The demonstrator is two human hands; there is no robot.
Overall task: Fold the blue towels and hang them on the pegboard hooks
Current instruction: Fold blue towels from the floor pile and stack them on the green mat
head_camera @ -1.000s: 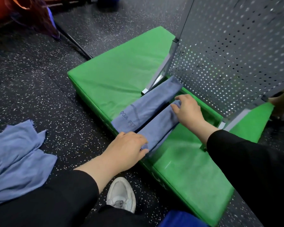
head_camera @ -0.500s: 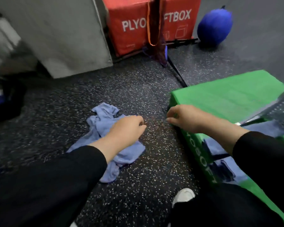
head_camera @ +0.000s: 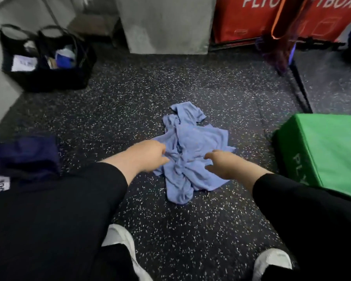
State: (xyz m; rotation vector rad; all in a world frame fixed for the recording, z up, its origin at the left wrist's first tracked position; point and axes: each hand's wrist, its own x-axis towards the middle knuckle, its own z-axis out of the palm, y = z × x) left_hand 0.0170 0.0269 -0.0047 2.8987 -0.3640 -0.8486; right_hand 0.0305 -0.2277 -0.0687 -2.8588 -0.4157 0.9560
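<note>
A crumpled heap of light blue towels [head_camera: 193,147] lies on the speckled black floor in the middle of the view. My left hand [head_camera: 148,154] reaches over the heap's left edge, fingers loosely curled, touching or just above the cloth. My right hand [head_camera: 221,164] hovers over the heap's right side with fingers spread and bent, holding nothing that I can see. The pegboard and the folded towels are out of view.
A green foam plyo box [head_camera: 324,151] stands at the right. Red plyo boxes [head_camera: 251,19] and a grey block [head_camera: 166,23] line the back. A black bag [head_camera: 47,57] sits at the back left, a dark navy bag [head_camera: 22,159] at the near left. My white shoes [head_camera: 120,238] show below.
My view has swung left from the green box and pegboard to the floor. Both hands left the folded towels and now reach over the crumpled heap.
</note>
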